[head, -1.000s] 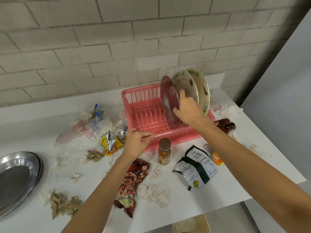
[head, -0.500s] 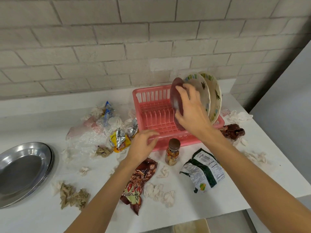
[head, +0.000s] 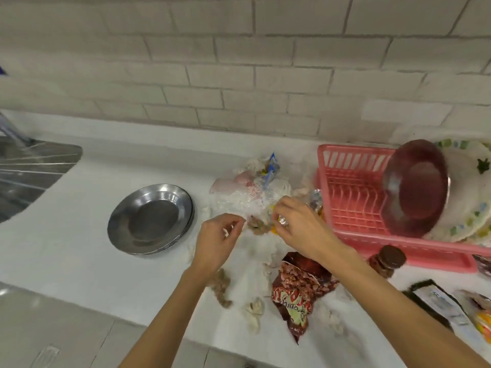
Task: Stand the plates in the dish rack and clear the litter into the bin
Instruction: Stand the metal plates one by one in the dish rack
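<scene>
Pale grey brick wall (head: 239, 62) behind a white counter (head: 79, 235); far left, seemingly a steel sink (head: 26, 176)

The white flower-patterned round plates (head: 470, 192) run off the right edge, partly hidden behind the round dark red plate (head: 417, 187).

The sink (head: 29, 176) sits far left in the counter (head: 79, 248), stacked metal plates (head: 150, 219) lie right of it, a litter heap (head: 249, 192) lies between them and the dish rack (head: 350, 181) holding plates (head: 417, 187) on edge, and a jar (head: 386, 261) stands just before the rack.
</scene>
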A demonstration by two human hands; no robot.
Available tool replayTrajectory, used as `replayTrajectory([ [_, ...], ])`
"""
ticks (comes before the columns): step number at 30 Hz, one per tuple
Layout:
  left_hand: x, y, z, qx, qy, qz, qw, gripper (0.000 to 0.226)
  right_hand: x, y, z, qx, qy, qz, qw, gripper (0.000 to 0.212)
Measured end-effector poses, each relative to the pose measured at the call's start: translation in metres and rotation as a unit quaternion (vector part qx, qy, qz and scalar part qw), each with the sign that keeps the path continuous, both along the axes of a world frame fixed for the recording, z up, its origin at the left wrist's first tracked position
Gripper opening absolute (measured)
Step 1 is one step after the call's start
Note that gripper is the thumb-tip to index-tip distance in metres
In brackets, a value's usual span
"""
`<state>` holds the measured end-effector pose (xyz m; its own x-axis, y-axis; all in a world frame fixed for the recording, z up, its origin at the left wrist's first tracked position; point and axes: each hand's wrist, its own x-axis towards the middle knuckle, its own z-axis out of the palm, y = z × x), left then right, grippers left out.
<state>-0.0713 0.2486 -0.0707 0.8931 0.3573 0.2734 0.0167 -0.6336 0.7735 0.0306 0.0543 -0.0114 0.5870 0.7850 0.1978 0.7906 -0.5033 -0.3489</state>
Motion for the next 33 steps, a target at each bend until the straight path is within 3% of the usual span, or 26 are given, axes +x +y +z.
replayTrajectory([
  [4,-0.041,0.082,-0.013,0.049,0.028,0.154,0.986,0.010,-0.012,0.042,-0.017,-0.030,0.018,0.041,0.999,0.011],
  [7,-0.069,0.140,-0.025,0.046,0.074,0.286,0.954,0.006,-0.014,0.067,-0.025,-0.042,0.031,0.055,0.997,0.011],
  [10,-0.087,0.186,-0.042,0.051,0.140,0.374,0.915,0.024,-0.019,0.087,-0.032,-0.043,0.045,0.058,0.996,0.011],
  [15,-0.096,0.234,-0.061,-0.016,0.242,0.389,0.889,0.056,-0.028,0.108,-0.042,-0.074,0.061,0.047,0.994,0.012],
  [24,-0.093,0.259,-0.066,0.012,0.311,0.383,0.870,0.042,-0.027,0.112,-0.049,-0.111,0.081,0.044,0.990,0.015],
  [27,-0.095,0.261,-0.064,-0.016,0.278,0.373,0.885,0.042,-0.026,0.110,-0.047,-0.119,0.089,0.036,0.988,0.015],
  [30,-0.101,0.256,-0.058,-0.091,0.172,0.356,0.914,0.041,-0.026,0.108,-0.047,-0.123,0.099,0.030,0.987,0.015],
  [33,-0.106,0.247,-0.048,-0.198,0.063,0.350,0.913,0.035,-0.025,0.107,-0.048,-0.121,0.111,0.019,0.986,0.016],
])
